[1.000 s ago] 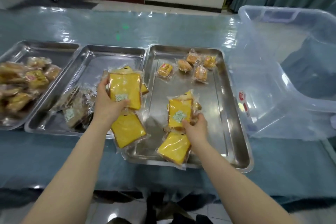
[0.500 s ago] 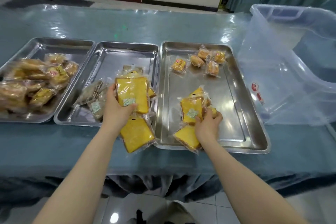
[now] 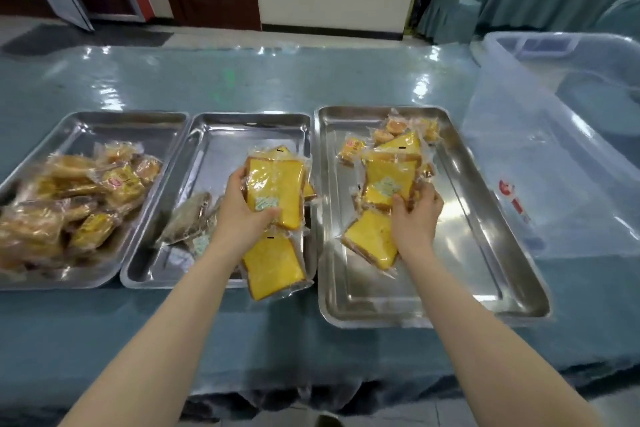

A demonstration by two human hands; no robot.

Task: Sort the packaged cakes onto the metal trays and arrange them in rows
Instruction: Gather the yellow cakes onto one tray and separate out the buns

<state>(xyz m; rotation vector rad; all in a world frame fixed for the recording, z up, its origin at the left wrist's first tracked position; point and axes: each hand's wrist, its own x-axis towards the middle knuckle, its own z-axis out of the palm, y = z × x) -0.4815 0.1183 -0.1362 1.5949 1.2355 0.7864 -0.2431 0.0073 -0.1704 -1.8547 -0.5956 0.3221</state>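
Three metal trays stand side by side on the table. My left hand (image 3: 242, 215) grips a stack of yellow packaged cake slices (image 3: 275, 189) above the right side of the middle tray (image 3: 214, 125). Another yellow slice (image 3: 273, 267) lies below it, over that tray's front rim. My right hand (image 3: 415, 218) holds several yellow slices (image 3: 389, 180) over the right tray (image 3: 485, 253). One more slice (image 3: 370, 243) lies flat beside that hand. Small round packaged cakes (image 3: 351, 151) sit at the right tray's far end. Brown packaged cakes (image 3: 188, 218) lie in the middle tray.
The left tray (image 3: 100, 125) holds a heap of small packaged cakes (image 3: 76, 198). A large clear plastic bin (image 3: 561, 135) lies tipped on the table at the right. The table carries a teal cloth under shiny plastic film (image 3: 242, 80).
My right hand has lifted its yellow slices farther up the right tray, toward the small round cakes. My left hand has kept its stack over the middle tray. The camera has tilted.
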